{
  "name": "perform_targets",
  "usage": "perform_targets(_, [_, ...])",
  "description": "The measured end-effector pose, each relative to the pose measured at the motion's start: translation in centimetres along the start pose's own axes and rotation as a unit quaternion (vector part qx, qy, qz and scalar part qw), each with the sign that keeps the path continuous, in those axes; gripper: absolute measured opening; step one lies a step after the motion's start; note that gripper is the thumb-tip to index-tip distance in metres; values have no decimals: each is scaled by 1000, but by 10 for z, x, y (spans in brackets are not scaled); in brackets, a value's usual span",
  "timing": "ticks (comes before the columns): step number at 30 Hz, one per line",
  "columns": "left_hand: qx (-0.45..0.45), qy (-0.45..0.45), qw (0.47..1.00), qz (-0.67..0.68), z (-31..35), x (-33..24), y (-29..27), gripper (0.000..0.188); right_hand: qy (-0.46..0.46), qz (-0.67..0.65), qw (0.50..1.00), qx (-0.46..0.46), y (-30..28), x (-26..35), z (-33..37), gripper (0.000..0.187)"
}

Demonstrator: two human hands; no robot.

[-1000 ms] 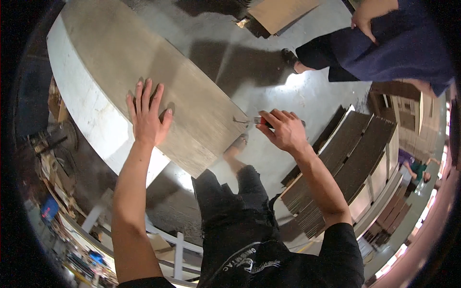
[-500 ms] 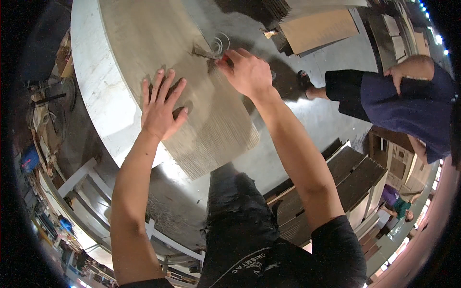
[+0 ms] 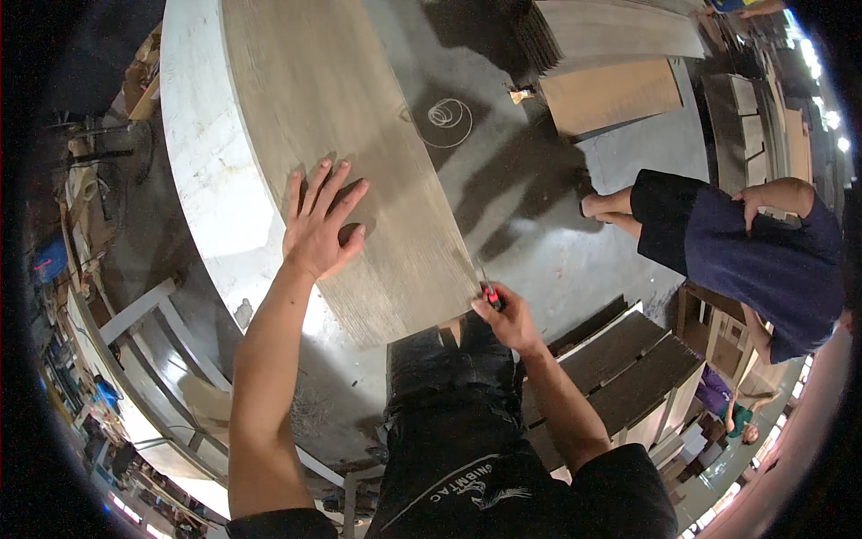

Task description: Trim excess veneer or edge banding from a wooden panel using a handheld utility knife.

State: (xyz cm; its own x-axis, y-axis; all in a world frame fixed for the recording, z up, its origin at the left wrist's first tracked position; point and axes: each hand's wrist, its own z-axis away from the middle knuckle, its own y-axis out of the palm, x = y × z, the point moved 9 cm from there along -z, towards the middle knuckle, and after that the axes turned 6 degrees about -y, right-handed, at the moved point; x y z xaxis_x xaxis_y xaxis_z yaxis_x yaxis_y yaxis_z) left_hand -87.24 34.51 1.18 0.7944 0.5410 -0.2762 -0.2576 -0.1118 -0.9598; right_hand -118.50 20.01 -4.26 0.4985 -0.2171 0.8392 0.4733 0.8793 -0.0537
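Left hand (image 3: 321, 225) is spread wide, palm flat on the grey wood-grain veneer sheet (image 3: 359, 135), pinning it to the white curved panel (image 3: 202, 171) underneath. Nothing held in it, it only presses.

Right hand (image 3: 510, 321) is closed around a small red-and-black hand tool (image 3: 490, 296), likely a trimming knife; the blade end is too small to confirm. The tool tip sits right at the sheet's near right corner, where the veneer edge meets the panel edge.

The sheet lies lengthwise along the panel top, its near end overhanging slightly toward the person's dark trousers (image 3: 449, 395).

Step in hand, as I read it: edge trimming of the veneer, tool set at the corner.

The next move calls for firm downward pressure from the left hand so the sheet cannot creep, and a steady tool angle along the edge — the thin veneer could tear along the grain at the corner.

Around:
- a coil of thin strip (image 3: 446, 117) on the concrete floor (image 3: 539, 225) beyond the panel
- 1 stack of dark boards (image 3: 628, 359) just right of the right forearm
- lighter boards (image 3: 611, 94) farther off
- another person in a dark blue top (image 3: 763, 260) stands well apart at right — not involved.
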Motion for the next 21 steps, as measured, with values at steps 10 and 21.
perform_targets(10, [-89,-179,980,-25,10,29,-5,62,54,-56,996,-52,-52,-34,6,48])
perform_targets(21, [-220,-502,836,-22,52,36,25,58,178,-130,974,43,-57,7,-7,50])
